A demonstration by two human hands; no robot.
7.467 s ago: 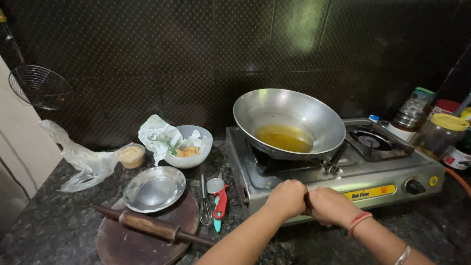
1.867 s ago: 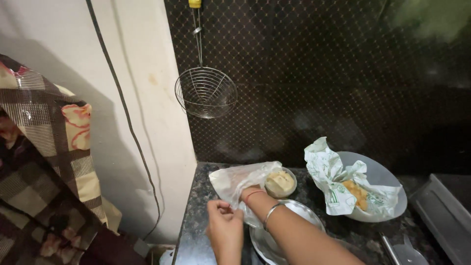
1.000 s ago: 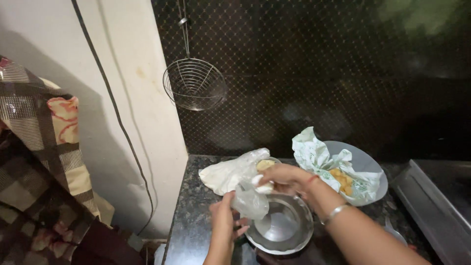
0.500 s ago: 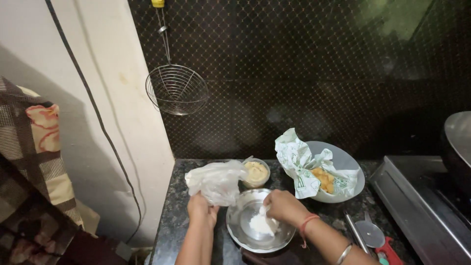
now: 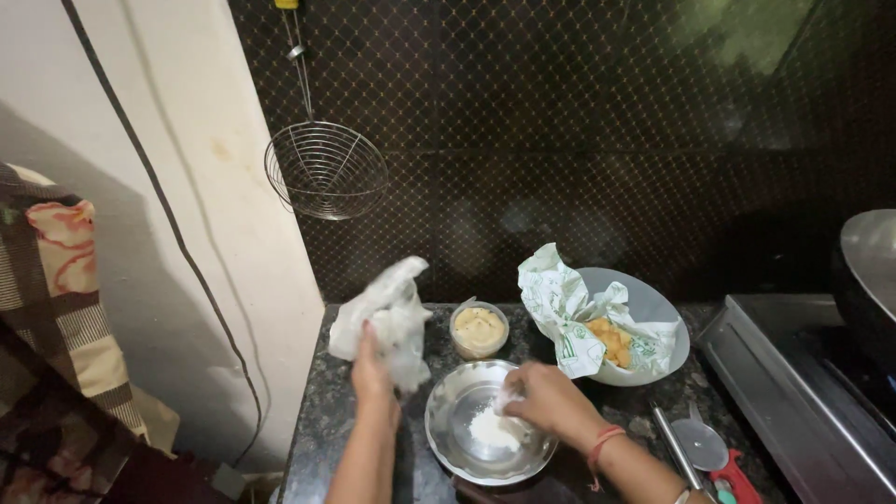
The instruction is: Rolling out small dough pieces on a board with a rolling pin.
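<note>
Dark patterned tiles backed a speckled stone counter (image 5: 317, 439) across the lower half of the frame. At lower centre, the left hand (image 5: 371, 359) was closed around a crumpled plastic bag (image 5: 387, 313), lifted just above the counter. Right of it, the right hand (image 5: 546, 401) reached into a steel plate (image 5: 448, 434), fingers pinched together over a small heap of white flour (image 5: 490, 431). Behind the plate stood a small cup of paste (image 5: 479, 329). Further right sat a paper-lined bowl (image 5: 653, 308) of fried pieces. A wire strainer (image 5: 327, 171) hung at upper left.
</note>
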